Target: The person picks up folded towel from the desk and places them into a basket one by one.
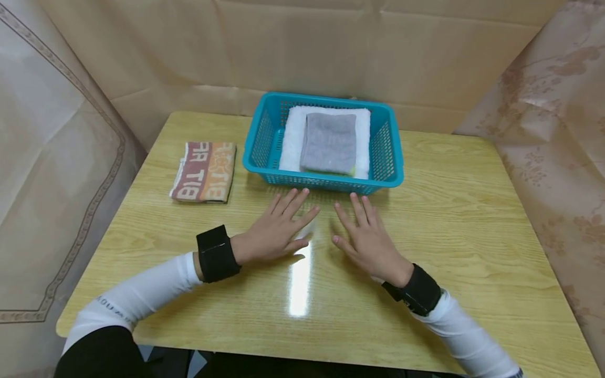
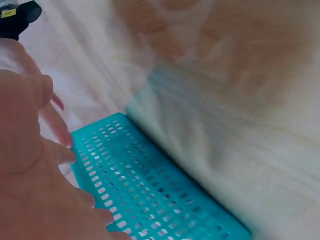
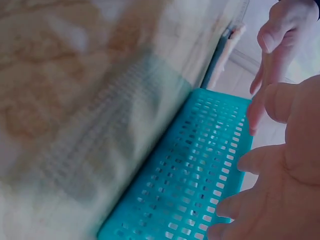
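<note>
A teal plastic basket (image 1: 324, 184) with perforated walls stands at the back middle of the table. Inside lie a folded white towel (image 1: 291, 136) and, on top of it, a smaller folded grey towel (image 1: 329, 139). My left hand (image 1: 276, 228), palm down with fingers spread, is just in front of the basket and holds nothing. To its right, my right hand (image 1: 371, 241) has the same spread pose, fingertips close to the basket's front wall. Both wrist views show the fingers near the perforated basket side (image 2: 135, 185).
A folded towel (image 1: 204, 172) with maroon and orange panels and pale letters lies left of the basket. The wooden table (image 1: 472, 220) has a glossy top. Beige cloth (image 1: 302, 52) hangs behind it, and patterned cloths hang at both sides.
</note>
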Available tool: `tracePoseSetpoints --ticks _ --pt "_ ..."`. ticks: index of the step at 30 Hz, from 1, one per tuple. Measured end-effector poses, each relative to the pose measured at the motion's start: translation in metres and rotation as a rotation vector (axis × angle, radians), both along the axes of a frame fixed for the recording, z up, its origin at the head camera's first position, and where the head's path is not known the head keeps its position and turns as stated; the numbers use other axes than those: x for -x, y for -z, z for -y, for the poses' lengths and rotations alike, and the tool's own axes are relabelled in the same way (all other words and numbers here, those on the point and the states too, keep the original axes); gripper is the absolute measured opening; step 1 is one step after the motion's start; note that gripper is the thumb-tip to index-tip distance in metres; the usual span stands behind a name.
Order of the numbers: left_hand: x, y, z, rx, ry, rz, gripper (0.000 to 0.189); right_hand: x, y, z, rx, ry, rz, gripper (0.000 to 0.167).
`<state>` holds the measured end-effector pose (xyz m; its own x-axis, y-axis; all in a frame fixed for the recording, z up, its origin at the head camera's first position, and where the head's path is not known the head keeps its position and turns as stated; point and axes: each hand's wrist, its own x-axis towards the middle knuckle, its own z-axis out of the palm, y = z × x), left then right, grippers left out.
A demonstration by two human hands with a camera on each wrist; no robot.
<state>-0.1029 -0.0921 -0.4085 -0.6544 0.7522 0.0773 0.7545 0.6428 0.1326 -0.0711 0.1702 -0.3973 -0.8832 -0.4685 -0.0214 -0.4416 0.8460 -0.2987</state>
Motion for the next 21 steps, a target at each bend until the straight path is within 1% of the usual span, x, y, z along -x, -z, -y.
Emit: tracePoseSetpoints --ticks 2,4,7,11,15,21 --pt "-0.001 0.003 0.004 0.011 0.008 -0.012 0.070 -0.002 0.002 0.000 0.009 0.001 0.009 0.069" --pt "-0.002 0.007 0.008 0.016 0.011 -0.009 0.070 -0.003 0.004 0.001 0.010 0.000 0.013 0.068" --pt "-0.002 0.010 0.015 0.014 -0.001 0.036 0.070 -0.004 0.006 0.001 0.015 -0.003 0.014 0.068" --pt "-0.002 0.011 0.026 -0.009 -0.047 0.114 0.070 -0.004 0.008 0.003 0.023 -0.001 0.016 0.069" --pt "0.000 0.010 0.039 -0.012 -0.095 0.140 0.070 -0.004 0.010 0.003 0.025 0.003 0.025 0.069" --pt "0.005 0.012 0.057 -0.009 -0.163 0.111 0.070 -0.004 0.012 0.004 0.035 0.001 0.029 0.068"
